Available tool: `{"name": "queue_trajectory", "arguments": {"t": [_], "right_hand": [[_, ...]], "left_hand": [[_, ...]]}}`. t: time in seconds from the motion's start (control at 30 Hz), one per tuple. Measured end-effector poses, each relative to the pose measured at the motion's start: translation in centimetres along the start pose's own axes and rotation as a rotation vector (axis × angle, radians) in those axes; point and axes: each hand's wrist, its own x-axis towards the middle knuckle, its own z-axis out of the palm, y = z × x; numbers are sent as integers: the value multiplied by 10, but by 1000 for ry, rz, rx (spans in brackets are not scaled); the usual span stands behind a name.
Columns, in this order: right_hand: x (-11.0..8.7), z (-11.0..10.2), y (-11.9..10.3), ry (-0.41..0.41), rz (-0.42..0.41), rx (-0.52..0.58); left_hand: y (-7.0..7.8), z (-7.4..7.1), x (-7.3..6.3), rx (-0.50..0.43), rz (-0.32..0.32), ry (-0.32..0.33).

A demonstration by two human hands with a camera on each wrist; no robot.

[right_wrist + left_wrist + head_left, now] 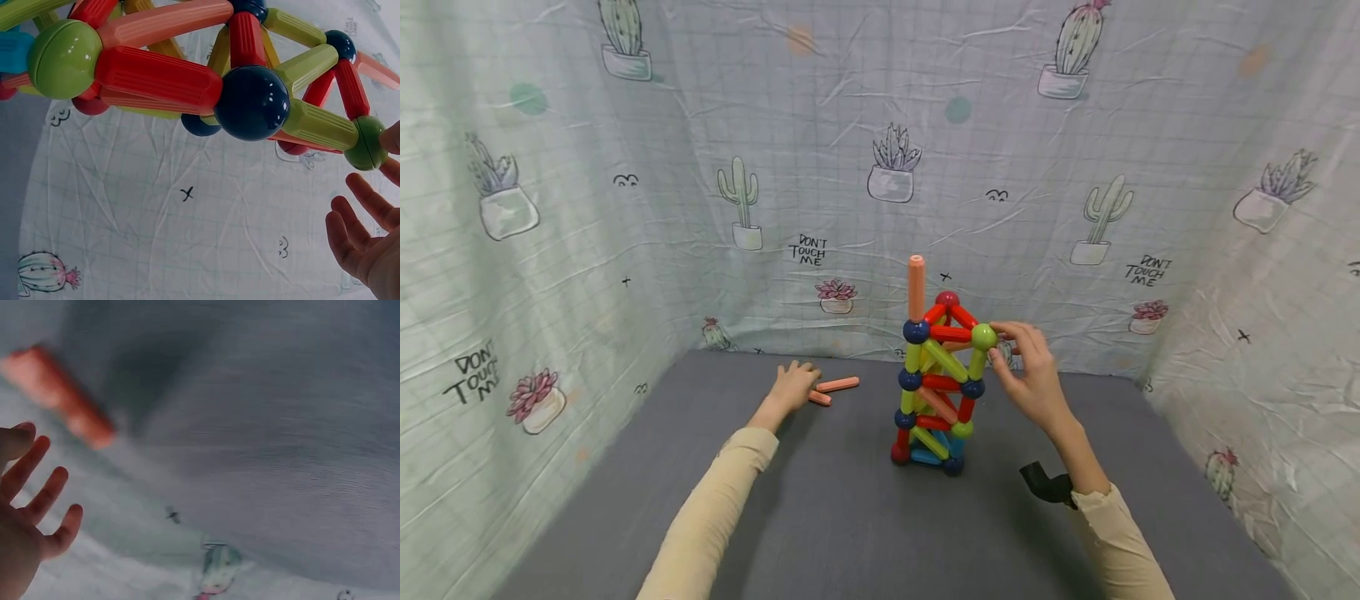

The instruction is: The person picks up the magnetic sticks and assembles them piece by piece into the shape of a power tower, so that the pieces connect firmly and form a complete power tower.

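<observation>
A tower of coloured rods and balls (938,382) stands upright on the table. At its top right corner is a light green ball (984,337), which my right hand (1033,375) pinches between thumb and forefinger; the other fingers are clear of it in the right wrist view. An orange rod (917,287) rises vertically from the dark blue ball (916,332) at the top left. To the left, my left hand (792,388) reaches with spread fingers beside two loose orange rods (838,384). One orange rod (59,394) appears just beyond those fingertips in the left wrist view.
The grey table (850,517) meets a patterned cloth (820,192) at the back and both sides. A black curved strap (1047,486) shows by my right wrist.
</observation>
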Motion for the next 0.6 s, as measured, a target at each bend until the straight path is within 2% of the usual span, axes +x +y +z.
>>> {"name": "queue_trajectory", "arguments": {"t": [0.07, 0.13, 0.23, 0.3, 0.37, 0.43, 0.5, 0.6], "right_hand": [[0, -1, -1, -3, -2, -4], [-1, -1, -1, -5, -2, -9], [0, -2, -1, -2, -4, -14], [0, -3, -1, -3, -3, -18], [1, -3, -1, -5, -1, -18], [0, -3, -1, -9, 5, -21], [0, -3, 0, -13, 11, -21], [0, -3, 0, -14, 19, -19]], "left_hand": [[-8, 13, -6, 75, 18, -27], [-12, 21, -11, 152, 46, -12], [-13, 26, -13, 234, 63, 17], [-13, 28, -13, 262, 57, 18], [-14, 29, -12, 242, 41, 29], [-14, 29, -10, 165, 18, 54], [-13, 24, -6, 25, -9, 97], [-2, 1, 9, -334, -26, 148]]}}
